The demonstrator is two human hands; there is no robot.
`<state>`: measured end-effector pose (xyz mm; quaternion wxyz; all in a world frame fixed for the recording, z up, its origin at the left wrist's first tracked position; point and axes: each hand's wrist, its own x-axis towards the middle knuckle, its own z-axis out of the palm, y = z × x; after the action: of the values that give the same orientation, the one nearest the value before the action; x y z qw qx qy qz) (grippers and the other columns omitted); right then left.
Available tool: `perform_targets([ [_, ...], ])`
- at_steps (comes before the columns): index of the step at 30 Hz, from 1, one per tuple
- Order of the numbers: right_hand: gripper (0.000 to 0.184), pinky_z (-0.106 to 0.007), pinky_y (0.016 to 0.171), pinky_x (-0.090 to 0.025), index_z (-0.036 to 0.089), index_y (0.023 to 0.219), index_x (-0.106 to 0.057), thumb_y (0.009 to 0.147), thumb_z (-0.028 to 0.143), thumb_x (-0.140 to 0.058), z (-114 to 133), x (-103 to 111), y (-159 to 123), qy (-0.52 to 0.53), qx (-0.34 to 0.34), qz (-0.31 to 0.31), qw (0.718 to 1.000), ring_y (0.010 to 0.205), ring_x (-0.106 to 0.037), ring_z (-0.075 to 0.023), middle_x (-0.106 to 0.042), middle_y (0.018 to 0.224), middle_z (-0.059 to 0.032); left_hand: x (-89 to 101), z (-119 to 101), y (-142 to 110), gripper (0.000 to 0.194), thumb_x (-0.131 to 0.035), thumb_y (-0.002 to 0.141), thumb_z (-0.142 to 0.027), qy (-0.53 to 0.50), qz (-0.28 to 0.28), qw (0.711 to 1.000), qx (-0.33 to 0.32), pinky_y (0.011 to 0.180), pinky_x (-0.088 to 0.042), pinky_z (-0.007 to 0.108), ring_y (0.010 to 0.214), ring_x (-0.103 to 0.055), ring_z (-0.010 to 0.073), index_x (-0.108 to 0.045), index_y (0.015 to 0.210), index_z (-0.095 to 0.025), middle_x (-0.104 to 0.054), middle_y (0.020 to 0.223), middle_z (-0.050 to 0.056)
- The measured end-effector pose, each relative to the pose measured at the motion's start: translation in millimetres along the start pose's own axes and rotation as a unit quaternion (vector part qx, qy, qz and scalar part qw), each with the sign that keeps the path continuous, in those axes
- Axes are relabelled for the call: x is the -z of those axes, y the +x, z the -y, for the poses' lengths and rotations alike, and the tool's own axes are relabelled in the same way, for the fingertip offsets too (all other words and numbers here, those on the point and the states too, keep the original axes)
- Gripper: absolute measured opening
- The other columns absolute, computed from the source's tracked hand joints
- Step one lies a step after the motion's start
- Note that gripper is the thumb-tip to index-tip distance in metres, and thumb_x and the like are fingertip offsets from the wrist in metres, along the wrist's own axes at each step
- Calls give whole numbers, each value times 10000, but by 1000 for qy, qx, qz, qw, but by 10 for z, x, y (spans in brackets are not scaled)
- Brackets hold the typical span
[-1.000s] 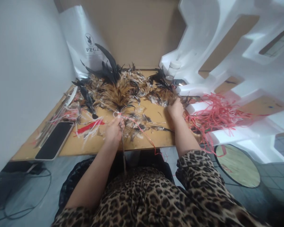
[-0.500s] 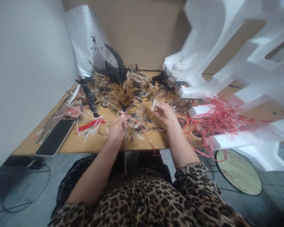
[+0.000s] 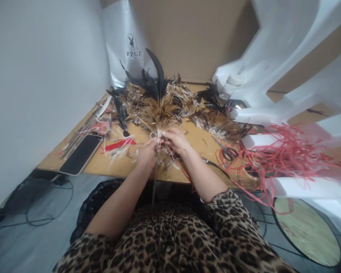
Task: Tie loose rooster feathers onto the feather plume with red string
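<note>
My left hand (image 3: 147,153) is closed round the thin stick of a feather duster (image 3: 158,108), just below its feathers. Brown feathers fan out at the top, with long black ones rising behind them. The stick's lower end (image 3: 154,189) hangs down toward my lap. Fingertips of my right hand (image 3: 176,141) pinch a small tuft of pale brown feathers against the base of the fan, right beside my left thumb. A thin red plastic string (image 3: 179,162) runs from the binding down under my right wrist. The fingers partly hide the binding.
Loose feathers (image 3: 184,94) cover the back of the wooden table (image 3: 133,170). A phone (image 3: 81,154) and red strips (image 3: 119,145) lie left. Scissors (image 3: 229,153), a feather pile (image 3: 224,123) and tangled red string (image 3: 290,151) lie right, near white foam pieces (image 3: 258,142).
My right hand has moved left with the feather tuft, from beside the duster to its base. My left hand still grips the stick. The view has shifted left.
</note>
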<state>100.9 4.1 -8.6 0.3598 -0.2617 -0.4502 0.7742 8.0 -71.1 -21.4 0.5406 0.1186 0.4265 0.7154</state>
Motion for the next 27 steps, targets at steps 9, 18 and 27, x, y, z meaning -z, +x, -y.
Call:
perform_targets([
  [9, 378, -269, 523, -476, 172, 675, -568, 480, 391, -806, -141, 52, 16, 2, 21, -53, 998, 503, -542, -114, -606, 581, 20, -28, 50, 10, 121, -694, 684, -187, 23, 15, 999, -35, 434, -335, 163, 470, -480, 48, -668, 732, -79, -637, 646, 55],
  [18, 361, -258, 530, -461, 195, 708, -529, 555, 442, -742, -152, -36, -39, -48, 83, -99, 990, 525, -521, -109, -573, 608, 28, -28, 63, -39, 211, -683, 723, -312, 91, 32, 989, -109, 478, -352, 173, 501, -469, 48, -699, 761, -105, -633, 656, 39],
  [27, 318, -238, 604, -445, 194, 728, -531, 620, 441, -700, -144, -75, -92, -87, 121, -115, 982, 583, -521, -96, -571, 646, 35, -67, 35, -83, 155, -728, 673, -265, 106, 14, 988, -115, 462, -322, 164, 474, -433, 32, -678, 696, -121, -602, 613, 12],
])
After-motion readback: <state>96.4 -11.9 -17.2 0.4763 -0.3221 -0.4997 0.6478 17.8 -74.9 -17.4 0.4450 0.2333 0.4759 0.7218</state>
